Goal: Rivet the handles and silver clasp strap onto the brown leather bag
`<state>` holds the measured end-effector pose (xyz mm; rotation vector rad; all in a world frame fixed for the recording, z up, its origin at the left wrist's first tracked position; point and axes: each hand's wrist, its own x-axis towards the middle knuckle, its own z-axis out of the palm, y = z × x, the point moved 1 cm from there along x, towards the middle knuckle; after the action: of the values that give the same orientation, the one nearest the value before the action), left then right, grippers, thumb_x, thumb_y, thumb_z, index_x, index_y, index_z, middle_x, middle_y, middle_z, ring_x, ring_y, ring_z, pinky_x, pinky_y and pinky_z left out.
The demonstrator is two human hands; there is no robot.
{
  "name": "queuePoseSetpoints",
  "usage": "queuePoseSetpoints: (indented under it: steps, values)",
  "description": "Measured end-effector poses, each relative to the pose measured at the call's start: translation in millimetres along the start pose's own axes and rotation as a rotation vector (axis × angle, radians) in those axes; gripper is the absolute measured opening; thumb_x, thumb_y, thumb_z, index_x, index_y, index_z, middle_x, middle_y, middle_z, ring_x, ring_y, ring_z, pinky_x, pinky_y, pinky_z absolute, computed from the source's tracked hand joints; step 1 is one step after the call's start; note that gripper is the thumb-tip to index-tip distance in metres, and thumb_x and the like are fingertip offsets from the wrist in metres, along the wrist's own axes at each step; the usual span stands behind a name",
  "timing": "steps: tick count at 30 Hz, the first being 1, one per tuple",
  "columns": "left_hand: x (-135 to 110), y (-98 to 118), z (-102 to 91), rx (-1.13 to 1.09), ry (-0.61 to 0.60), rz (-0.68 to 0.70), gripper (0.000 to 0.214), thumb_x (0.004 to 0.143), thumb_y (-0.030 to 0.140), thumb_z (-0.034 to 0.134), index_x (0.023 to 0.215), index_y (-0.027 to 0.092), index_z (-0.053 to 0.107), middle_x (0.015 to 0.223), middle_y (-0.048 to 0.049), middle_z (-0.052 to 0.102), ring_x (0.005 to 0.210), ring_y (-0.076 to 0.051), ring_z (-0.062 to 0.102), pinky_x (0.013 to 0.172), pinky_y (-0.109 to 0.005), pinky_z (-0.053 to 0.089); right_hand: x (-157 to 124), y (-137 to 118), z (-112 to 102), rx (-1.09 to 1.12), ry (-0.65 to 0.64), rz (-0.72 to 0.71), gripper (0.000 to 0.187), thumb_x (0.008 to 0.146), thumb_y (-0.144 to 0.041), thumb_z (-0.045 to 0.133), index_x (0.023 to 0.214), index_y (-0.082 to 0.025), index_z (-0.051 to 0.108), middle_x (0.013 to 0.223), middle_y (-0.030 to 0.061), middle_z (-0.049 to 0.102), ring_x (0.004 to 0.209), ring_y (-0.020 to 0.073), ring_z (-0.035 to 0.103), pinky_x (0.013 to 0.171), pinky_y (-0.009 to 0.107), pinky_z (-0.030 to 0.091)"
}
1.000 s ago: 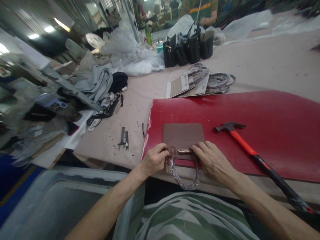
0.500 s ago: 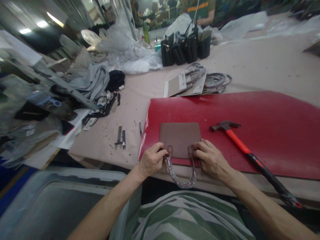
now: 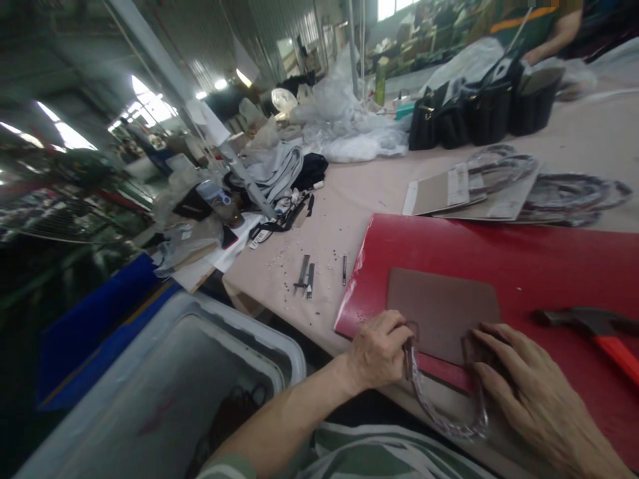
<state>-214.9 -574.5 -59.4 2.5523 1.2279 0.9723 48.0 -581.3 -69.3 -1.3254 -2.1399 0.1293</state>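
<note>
A brown leather bag panel (image 3: 442, 303) lies flat on a red board (image 3: 549, 256), its near edge towards me. A curved handle (image 3: 439, 419) in clear plastic wrap is joined to that near edge and hangs down in a loop. My left hand (image 3: 379, 349) is closed, pinching the panel's near left corner by the handle's end. At the near right corner, my right hand (image 3: 529, 386) grips the panel beside the other handle end, thumb below the fingers. Its fingertips are partly hidden. Right of the panel lies a claw hammer (image 3: 594, 322) with a red-orange handle, partly cut off.
Calipers (image 3: 302, 276) and small dark bits lie left of the board. Behind it are stacked panels with wrapped handles (image 3: 469, 183) and black bags (image 3: 486, 110). A grey bin (image 3: 234, 316) stands below the table's left edge. A co-worker's arm (image 3: 559, 43) shows at the far right.
My view has swung left and nearer, so the board, panel and hammer sit farther right. More of the grey bin shows. Both hands are still at the panel's near corners.
</note>
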Motion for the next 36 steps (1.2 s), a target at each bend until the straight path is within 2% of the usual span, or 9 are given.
queuePoseSetpoints:
  steps: [6, 10, 12, 15, 17, 21, 26, 32, 36]
  values:
    - [-1, -5, -1.7, -0.142, 0.128, -0.038, 0.028, 0.083, 0.005, 0.049, 0.103, 0.018, 0.065, 0.110, -0.0110, 0.068, 0.108, -0.021, 0.068, 0.094, -0.033, 0.060, -1, 6, 6, -0.062, -0.011, -0.056, 0.043, 0.098, -0.042, 0.042, 0.124, -0.016, 0.064, 0.136, 0.0197, 0.060, 0.128, 0.0387, 0.055, 0.104, 0.062, 0.049]
    - [11, -40, -30.7, -0.047, 0.254, -0.279, 0.026, 0.090, 0.007, 0.047, 0.102, 0.018, 0.067, 0.097, -0.0080, 0.072, 0.095, -0.019, 0.069, 0.088, -0.031, 0.058, -1, 4, 6, -0.088, -0.020, -0.053, 0.045, 0.097, -0.044, 0.041, 0.119, -0.015, 0.068, 0.135, 0.0188, 0.061, 0.126, 0.0379, 0.057, 0.105, 0.061, 0.050]
    - [19, -66, -51.5, 0.145, 0.187, -0.512, 0.024, 0.093, 0.012, 0.049, 0.100, 0.019, 0.070, 0.099, -0.0083, 0.073, 0.096, -0.020, 0.070, 0.089, -0.032, 0.056, 1, 3, 5, -0.108, -0.010, -0.049, 0.045, 0.096, -0.044, 0.040, 0.117, -0.015, 0.069, 0.134, 0.0195, 0.061, 0.124, 0.0386, 0.058, 0.103, 0.061, 0.050]
    - [27, -105, -80.9, 0.390, -0.071, -0.875, 0.025, 0.095, 0.020, 0.051, 0.107, 0.020, 0.073, 0.113, -0.0100, 0.075, 0.107, -0.022, 0.069, 0.094, -0.030, 0.053, 3, 0, 3, -0.126, -0.016, -0.061, 0.046, 0.097, -0.044, 0.039, 0.116, -0.014, 0.068, 0.131, 0.0205, 0.062, 0.121, 0.0387, 0.059, 0.101, 0.060, 0.051]
    - [30, -126, -95.0, 0.443, -0.179, -0.985, 0.025, 0.094, 0.024, 0.053, 0.105, 0.019, 0.075, 0.111, -0.0123, 0.076, 0.109, -0.024, 0.070, 0.092, -0.031, 0.052, 5, -2, 2, -0.126, -0.018, -0.067, 0.046, 0.097, -0.045, 0.039, 0.115, -0.014, 0.068, 0.129, 0.0202, 0.063, 0.120, 0.0382, 0.060, 0.100, 0.058, 0.052]
    - [37, -152, -107.5, 0.478, -0.306, -1.083, 0.024, 0.085, 0.028, 0.064, 0.096, 0.013, 0.078, 0.101, -0.0195, 0.078, 0.105, -0.031, 0.073, 0.086, -0.033, 0.054, 7, -7, 0, -0.127, 0.016, -0.048, 0.041, 0.099, -0.042, 0.041, 0.115, -0.016, 0.068, 0.128, 0.0193, 0.064, 0.119, 0.0377, 0.061, 0.098, 0.057, 0.052]
    - [42, -160, -110.1, 0.500, -0.391, -1.149, 0.028, 0.075, 0.027, 0.071, 0.096, 0.009, 0.077, 0.099, -0.0246, 0.077, 0.102, -0.034, 0.075, 0.081, -0.034, 0.055, 9, -12, 0, -0.126, 0.053, -0.061, 0.036, 0.100, -0.038, 0.045, 0.119, -0.015, 0.065, 0.129, 0.0192, 0.062, 0.118, 0.0370, 0.060, 0.098, 0.056, 0.052]
    - [40, -167, -106.8, 0.482, -0.436, -1.176, 0.024, 0.073, 0.037, 0.073, 0.071, 0.013, 0.072, 0.062, -0.0174, 0.071, 0.066, -0.033, 0.074, 0.063, -0.036, 0.054, 8, -21, -3, -0.094, 0.037, -0.005, 0.032, 0.100, -0.032, 0.047, 0.120, -0.013, 0.064, 0.131, 0.0178, 0.060, 0.123, 0.0350, 0.056, 0.103, 0.056, 0.049]
    - [40, -166, -101.2, 0.439, -0.413, -1.095, 0.023, 0.073, 0.036, 0.068, 0.060, 0.018, 0.065, 0.053, -0.0120, 0.066, 0.061, -0.029, 0.071, 0.055, -0.032, 0.049, 7, -25, -6, -0.086, 0.029, 0.034, 0.031, 0.099, -0.030, 0.050, 0.120, -0.013, 0.064, 0.131, 0.0173, 0.060, 0.124, 0.0339, 0.054, 0.106, 0.054, 0.048]
